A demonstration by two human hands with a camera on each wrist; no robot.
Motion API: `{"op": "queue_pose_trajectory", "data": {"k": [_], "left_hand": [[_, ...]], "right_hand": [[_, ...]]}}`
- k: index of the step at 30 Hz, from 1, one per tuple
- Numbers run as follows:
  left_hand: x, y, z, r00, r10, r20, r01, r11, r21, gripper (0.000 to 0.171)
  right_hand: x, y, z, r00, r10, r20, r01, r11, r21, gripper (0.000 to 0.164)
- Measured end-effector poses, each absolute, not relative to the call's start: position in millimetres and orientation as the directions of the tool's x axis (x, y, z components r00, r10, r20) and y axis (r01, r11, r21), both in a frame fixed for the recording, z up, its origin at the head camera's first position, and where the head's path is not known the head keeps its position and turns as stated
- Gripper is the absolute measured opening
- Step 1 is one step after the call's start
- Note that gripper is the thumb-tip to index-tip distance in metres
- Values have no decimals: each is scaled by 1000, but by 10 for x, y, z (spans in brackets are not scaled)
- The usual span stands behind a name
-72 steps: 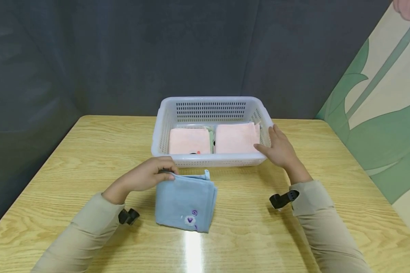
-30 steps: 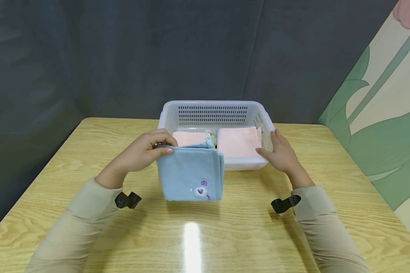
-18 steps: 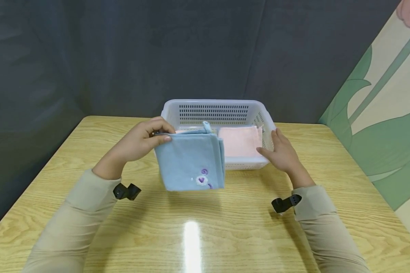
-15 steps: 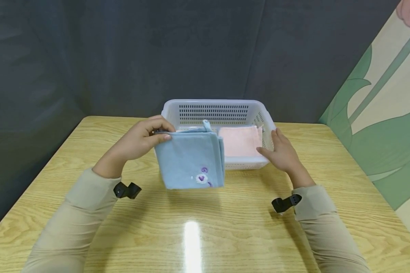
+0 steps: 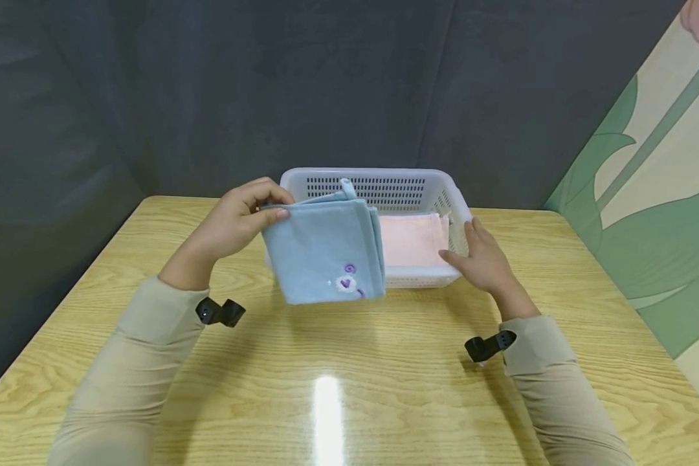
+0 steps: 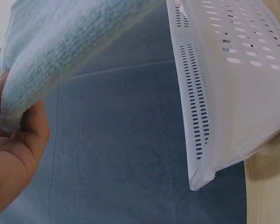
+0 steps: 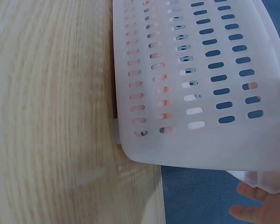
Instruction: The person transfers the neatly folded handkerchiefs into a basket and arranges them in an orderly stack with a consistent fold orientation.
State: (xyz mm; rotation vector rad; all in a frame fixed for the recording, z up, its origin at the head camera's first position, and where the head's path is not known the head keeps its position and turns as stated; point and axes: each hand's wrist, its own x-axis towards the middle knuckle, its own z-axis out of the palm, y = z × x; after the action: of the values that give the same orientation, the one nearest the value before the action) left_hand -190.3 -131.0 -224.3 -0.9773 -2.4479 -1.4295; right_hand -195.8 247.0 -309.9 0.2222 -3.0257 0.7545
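Between thumb and curled fingers, my left hand (image 5: 227,223) pinches the upper left edge of a folded light-blue towel (image 5: 323,249) with a small purple-and-white embroidered face. The towel hangs in front of the left part of a white perforated plastic basket (image 5: 422,281), above the table. Its fuzzy terry side fills the upper left of the left wrist view, above the hand (image 6: 18,149). A folded pink towel (image 5: 413,239) lies in the basket's right half; the left half is hidden. At the basket's front right corner, my right hand (image 5: 482,259) rests with fingers extended against the rim.
The wood-grain table (image 5: 408,382) carries the basket near its back edge. Behind it hangs a dark curtain (image 5: 349,84). A wall with painted leaves (image 5: 670,252) stands on the right. Black wrist cameras (image 5: 220,312) sit at both cuffs.
The left hand has lifted the blue towel from the table, raising it in front of the basket's left half, where it covers the left pink towel. The right hand stays at the basket's rim.
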Motion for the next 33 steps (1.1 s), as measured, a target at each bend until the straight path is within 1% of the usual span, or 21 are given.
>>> {"op": "queue_pose_trajectory", "data": {"k": [12, 26, 33], "left_hand": [[-1999, -1254, -2142, -835, 389, 390, 535, 409, 739, 14], [-2057, -1252, -2048, -834, 334, 440, 550, 432, 715, 15], [-2091, -1245, -2053, -843, 299, 447, 536, 420, 732, 15]], "right_hand": [[-1943, 2495, -3074, -992, -126, 30, -125, 876, -465, 83], [-1954, 2480, -3083, -991, -129, 39, -132, 870, -475, 83], [-1960, 2468, -3084, -991, -125, 43, -130, 871, -474, 83]]}}
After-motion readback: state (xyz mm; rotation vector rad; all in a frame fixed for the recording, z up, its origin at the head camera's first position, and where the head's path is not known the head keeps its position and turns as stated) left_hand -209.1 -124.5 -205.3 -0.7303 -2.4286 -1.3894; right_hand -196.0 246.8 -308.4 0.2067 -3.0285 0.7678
